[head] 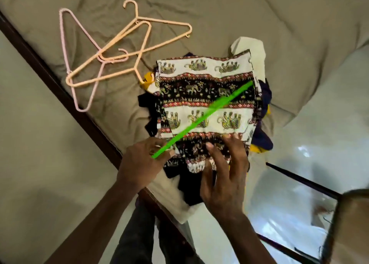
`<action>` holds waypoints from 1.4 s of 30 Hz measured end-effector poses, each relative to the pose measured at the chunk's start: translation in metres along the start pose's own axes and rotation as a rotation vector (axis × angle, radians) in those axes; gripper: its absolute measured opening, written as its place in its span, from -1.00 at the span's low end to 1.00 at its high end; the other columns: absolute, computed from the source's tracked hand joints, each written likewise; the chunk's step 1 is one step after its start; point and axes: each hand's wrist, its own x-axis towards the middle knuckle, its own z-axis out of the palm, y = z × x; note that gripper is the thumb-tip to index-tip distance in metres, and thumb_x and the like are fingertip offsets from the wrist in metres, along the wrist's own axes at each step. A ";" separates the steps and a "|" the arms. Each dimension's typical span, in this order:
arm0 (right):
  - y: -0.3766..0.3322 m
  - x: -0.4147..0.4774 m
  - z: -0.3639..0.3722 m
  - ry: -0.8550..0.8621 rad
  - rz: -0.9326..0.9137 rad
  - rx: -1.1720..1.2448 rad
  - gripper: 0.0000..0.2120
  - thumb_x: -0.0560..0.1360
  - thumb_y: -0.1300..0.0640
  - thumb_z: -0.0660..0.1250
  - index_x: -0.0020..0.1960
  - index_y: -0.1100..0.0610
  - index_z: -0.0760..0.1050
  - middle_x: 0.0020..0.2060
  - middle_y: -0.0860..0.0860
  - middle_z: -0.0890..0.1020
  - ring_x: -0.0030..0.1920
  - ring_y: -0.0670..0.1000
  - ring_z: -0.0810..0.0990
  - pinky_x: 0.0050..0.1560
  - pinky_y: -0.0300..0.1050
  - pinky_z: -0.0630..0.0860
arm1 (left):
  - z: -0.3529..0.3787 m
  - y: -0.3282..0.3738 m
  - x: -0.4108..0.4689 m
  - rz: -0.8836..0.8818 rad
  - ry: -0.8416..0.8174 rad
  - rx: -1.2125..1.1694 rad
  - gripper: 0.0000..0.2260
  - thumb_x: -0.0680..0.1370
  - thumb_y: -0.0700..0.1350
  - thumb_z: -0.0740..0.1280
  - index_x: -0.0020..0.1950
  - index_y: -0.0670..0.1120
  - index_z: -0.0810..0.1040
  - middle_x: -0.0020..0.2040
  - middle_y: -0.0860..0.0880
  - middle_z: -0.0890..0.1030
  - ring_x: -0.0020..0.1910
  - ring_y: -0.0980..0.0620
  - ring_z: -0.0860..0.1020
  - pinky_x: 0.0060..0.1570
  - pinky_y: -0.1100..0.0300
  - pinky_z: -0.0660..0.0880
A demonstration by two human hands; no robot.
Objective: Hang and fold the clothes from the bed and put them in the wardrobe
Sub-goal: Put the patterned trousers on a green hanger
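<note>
A folded elephant-print garment point(207, 95) tops a pile of folded clothes point(261, 137) at the bed's near edge. A green hanger bar point(203, 119) lies diagonally across the print. My left hand point(143, 163) grips the near end of the green hanger at the pile's left corner. My right hand point(225, 175) rests on the near edge of the print garment, fingers spread, thumb tucked under the pile's edge. Black point(145, 103), navy and yellow fabrics stick out below the print.
Two peach hangers point(127, 49) and a pink hanger point(79, 63) lie tangled on the olive bedsheet point(259, 13) to the left. A dark wooden bed frame point(60, 87) runs diagonally. A glossy white floor point(299, 183) lies at right, a brown object point(349, 223) at lower right.
</note>
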 end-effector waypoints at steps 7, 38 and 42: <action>0.067 -0.092 0.015 -0.097 0.834 0.223 -0.45 0.53 0.13 0.35 0.51 0.08 0.35 0.32 0.02 0.51 0.31 0.11 0.52 0.24 0.28 0.54 | 0.030 -0.011 -0.021 -0.157 -0.129 -0.418 -0.83 0.48 -0.17 0.58 0.04 -0.09 0.70 -0.17 -0.09 0.75 -0.16 -0.15 0.75 -0.24 0.01 0.62; 0.101 -0.080 0.072 0.093 1.481 0.905 -0.71 0.43 0.18 0.49 0.09 0.06 0.50 -0.05 0.07 0.70 -0.11 0.10 0.69 -0.10 0.04 0.66 | 0.065 -0.066 -0.049 -0.017 -0.173 -0.309 -0.81 0.45 -0.21 0.58 0.03 -0.16 0.69 -0.19 -0.09 0.75 -0.25 -0.09 0.75 -0.33 0.02 0.68; 0.095 -0.069 0.065 0.293 1.751 1.384 -0.62 0.47 0.34 0.49 0.22 0.15 0.46 -0.11 0.10 0.69 -0.24 0.03 0.67 -0.32 -0.13 0.55 | 0.064 -0.064 -0.055 -0.027 -0.201 -0.343 -0.83 0.46 -0.22 0.56 0.02 -0.16 0.68 -0.19 -0.11 0.75 -0.22 -0.11 0.75 -0.38 0.09 0.65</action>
